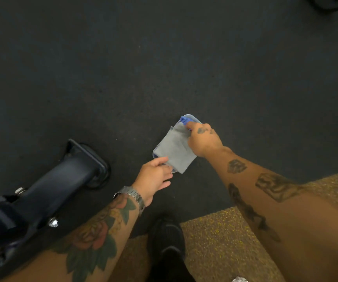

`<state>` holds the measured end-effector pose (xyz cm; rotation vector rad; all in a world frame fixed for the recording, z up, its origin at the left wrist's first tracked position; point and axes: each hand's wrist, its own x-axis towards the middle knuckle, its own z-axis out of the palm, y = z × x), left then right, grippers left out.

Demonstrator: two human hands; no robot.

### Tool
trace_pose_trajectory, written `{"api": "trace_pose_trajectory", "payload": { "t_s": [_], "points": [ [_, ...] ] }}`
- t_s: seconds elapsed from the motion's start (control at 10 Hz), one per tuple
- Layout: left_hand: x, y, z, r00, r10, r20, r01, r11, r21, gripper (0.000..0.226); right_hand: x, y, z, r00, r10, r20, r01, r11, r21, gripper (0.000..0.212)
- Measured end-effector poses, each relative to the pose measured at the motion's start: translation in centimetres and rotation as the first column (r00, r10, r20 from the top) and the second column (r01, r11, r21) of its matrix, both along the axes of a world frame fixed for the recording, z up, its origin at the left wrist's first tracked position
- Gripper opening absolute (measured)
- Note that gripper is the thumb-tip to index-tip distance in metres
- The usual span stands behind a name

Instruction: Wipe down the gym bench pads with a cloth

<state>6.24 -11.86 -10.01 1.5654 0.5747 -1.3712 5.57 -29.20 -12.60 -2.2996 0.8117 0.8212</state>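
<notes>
Both hands pinching grey cloth (176, 147), left hand (154, 178), right hand (203, 139), no legible writing

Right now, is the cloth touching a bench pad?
No: the grey cloth lies over a clear container held by both hands above the floor.

Dark charcoal rubber gym floor (164, 58), matte, faintly speckled, evenly and dimly lit; tan floor panel with yellow flecks (221, 237) at lower right, meeting the dark floor along a straight edge; curved black object (331, 3), partly cropped, at upper right corner
</notes>
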Motion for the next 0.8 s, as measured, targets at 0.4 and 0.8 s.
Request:
{"api": "trace_pose_trajectory", "payload": {
  "t_s": [0.4,0.8],
  "points": [
    [-0.2,-0.4,-3.3,0.021,-0.873,0.488,0.796,0.309,0.520,0.063,-5.9,4.7,-1.5,0.904,0.427,0.027,-0.421,0.899,-0.124,0.067],
    [0.1,-0.4,-4.8,0.016,-0.940,0.341,0.813,0.211,0.543,0.059,-2.7,3.8,-3.0,0.904,0.423,-0.062,-0.421,0.906,0.043,0.068]
  ]
}}
